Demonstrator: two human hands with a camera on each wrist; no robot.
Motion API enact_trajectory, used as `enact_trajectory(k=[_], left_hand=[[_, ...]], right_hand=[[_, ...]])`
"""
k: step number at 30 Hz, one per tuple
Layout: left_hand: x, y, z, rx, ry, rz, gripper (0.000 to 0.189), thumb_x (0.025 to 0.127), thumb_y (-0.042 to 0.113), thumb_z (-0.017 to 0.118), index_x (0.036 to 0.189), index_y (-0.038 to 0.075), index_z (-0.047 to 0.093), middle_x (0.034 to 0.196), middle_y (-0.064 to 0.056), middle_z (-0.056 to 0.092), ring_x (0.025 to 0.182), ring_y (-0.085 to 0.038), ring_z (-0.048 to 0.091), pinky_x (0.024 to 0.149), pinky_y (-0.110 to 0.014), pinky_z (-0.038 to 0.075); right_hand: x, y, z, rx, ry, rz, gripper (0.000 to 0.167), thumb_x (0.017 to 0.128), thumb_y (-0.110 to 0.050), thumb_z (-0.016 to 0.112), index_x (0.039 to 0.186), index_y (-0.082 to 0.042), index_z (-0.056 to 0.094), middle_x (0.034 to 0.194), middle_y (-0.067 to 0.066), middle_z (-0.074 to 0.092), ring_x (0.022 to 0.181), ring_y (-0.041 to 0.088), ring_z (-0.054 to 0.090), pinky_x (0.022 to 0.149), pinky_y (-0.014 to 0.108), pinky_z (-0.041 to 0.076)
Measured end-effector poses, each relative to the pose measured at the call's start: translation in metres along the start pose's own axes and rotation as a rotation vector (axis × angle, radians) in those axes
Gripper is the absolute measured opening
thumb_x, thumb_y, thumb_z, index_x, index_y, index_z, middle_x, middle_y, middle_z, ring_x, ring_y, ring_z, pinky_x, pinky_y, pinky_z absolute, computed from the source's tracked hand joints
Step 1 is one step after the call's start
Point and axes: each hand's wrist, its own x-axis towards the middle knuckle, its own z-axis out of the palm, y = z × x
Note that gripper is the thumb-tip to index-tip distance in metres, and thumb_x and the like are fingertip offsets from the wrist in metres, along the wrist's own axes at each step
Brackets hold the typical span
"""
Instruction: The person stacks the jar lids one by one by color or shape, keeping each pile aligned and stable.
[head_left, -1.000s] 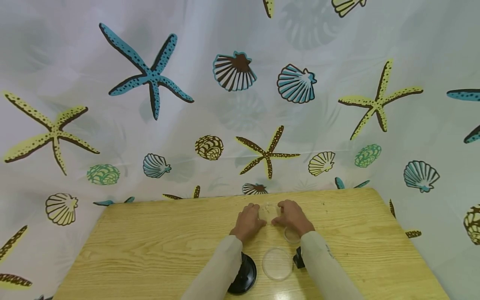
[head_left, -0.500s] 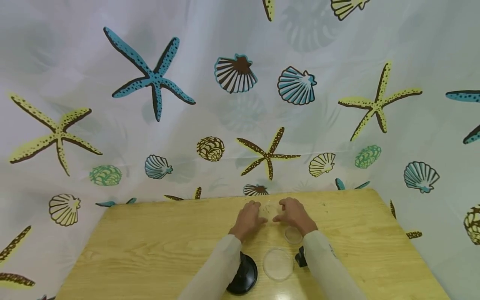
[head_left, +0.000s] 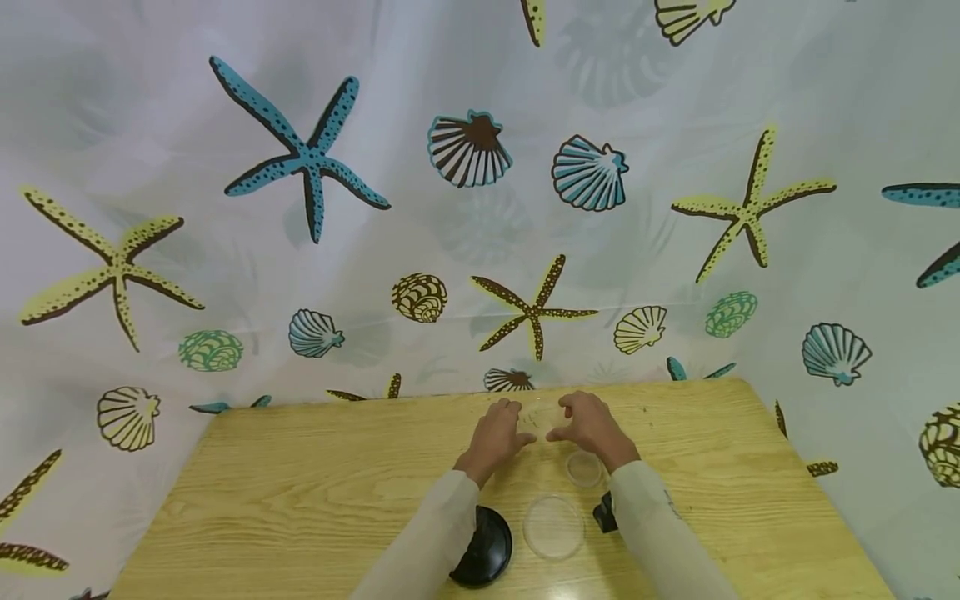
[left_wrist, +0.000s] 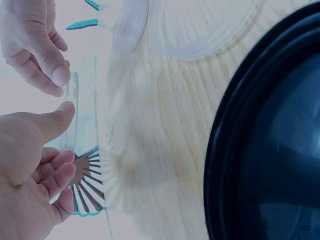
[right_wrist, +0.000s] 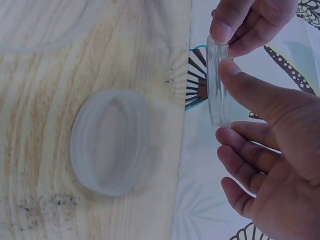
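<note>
A clear, shallow round dish point(right_wrist: 218, 82) is held between both hands above the far part of the table; its ridged side is seen edge-on in the right wrist view. My left hand point(head_left: 492, 437) pinches one side of it, thumb point(left_wrist: 62, 117) on the near face. The opposite side is gripped by my right hand point(head_left: 592, 427), with its thumb point(right_wrist: 240, 82) on the near face and the other fingers curled beyond. In the head view the dish is faint, so I cannot tell whether it has two parts.
On the wooden table point(head_left: 322, 483), a small frosted round lid point(right_wrist: 107, 142) lies near the right hand. Nearer stand a larger clear round lid point(head_left: 553, 527) and a black round dish point(head_left: 483, 547) beside the left forearm. A patterned curtain point(head_left: 375, 208) hangs behind the table.
The dish's round outline, plain a second ago, is now faint in the head view. My right hand has shifted slightly up and to the right; the left has barely moved.
</note>
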Motion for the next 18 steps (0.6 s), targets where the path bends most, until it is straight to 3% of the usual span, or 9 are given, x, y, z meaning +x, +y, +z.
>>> enact_trajectory(k=[18], left_hand=[[-0.017, 0.010, -0.014, -0.091, 0.029, 0.007, 0.053, 0.086, 0.029, 0.070, 0.127, 0.000, 0.052, 0.113, -0.012, 0.057, 0.101, -0.026, 0.056, 0.082, -0.040, 0.050]], right_hand=[[-0.011, -0.006, -0.014, -0.029, -0.017, -0.027, 0.061, 0.076, -0.031, 0.080, 0.125, -0.001, 0.059, 0.102, 0.010, 0.064, 0.087, 0.021, 0.059, 0.076, 0.040, 0.049]])
